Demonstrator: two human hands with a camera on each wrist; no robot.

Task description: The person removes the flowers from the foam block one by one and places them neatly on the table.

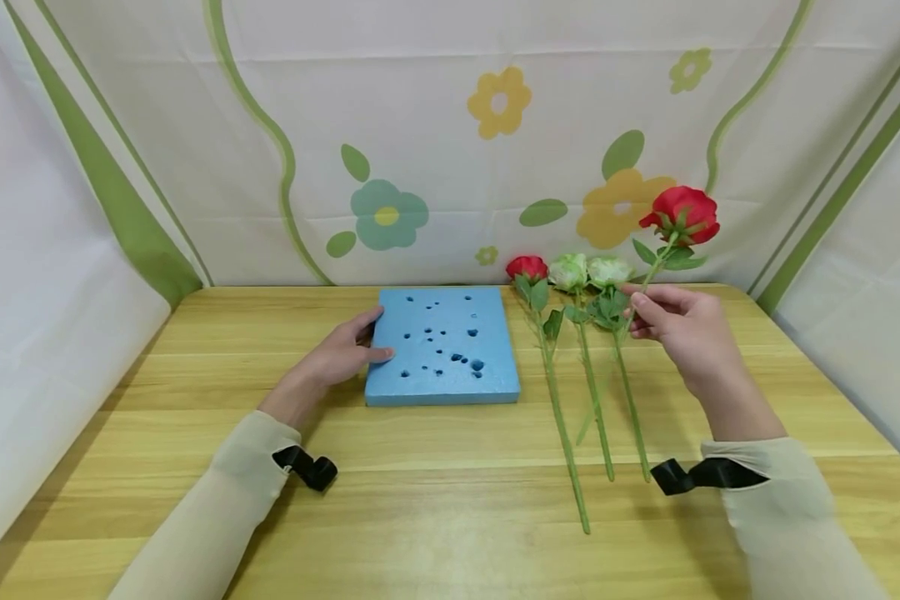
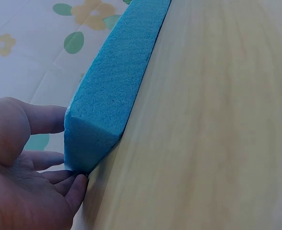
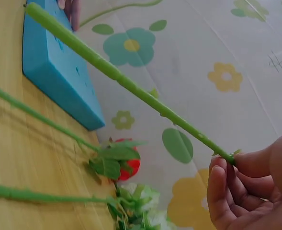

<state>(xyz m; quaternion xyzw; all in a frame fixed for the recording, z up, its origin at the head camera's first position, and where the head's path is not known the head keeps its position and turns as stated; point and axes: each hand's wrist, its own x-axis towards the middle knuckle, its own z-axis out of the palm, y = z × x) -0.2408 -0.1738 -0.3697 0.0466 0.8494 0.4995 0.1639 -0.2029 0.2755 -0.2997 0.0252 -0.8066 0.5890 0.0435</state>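
Note:
A blue foam block (image 1: 438, 387) with several holes in its top lies flat on the table. My left hand (image 1: 341, 350) grips its left edge, thumb on the top face and fingers against the side; the left wrist view shows the hand (image 2: 30, 177) at a corner of the block (image 2: 109, 81). My right hand (image 1: 686, 325) pinches the green stem of a red rose (image 1: 682, 215), held raised with its bloom up. In the right wrist view, that stem (image 3: 117, 76) slants from the fingertips towards the block. Another red rose (image 1: 527, 268) lies beside the block.
Two pale green-white roses, one (image 1: 568, 272) left of the other (image 1: 609, 272), lie next to the red one, stems towards the front. Behind the wooden table (image 1: 420, 517) hangs a flower-patterned white cloth (image 1: 435, 108). Black straps circle both wrists.

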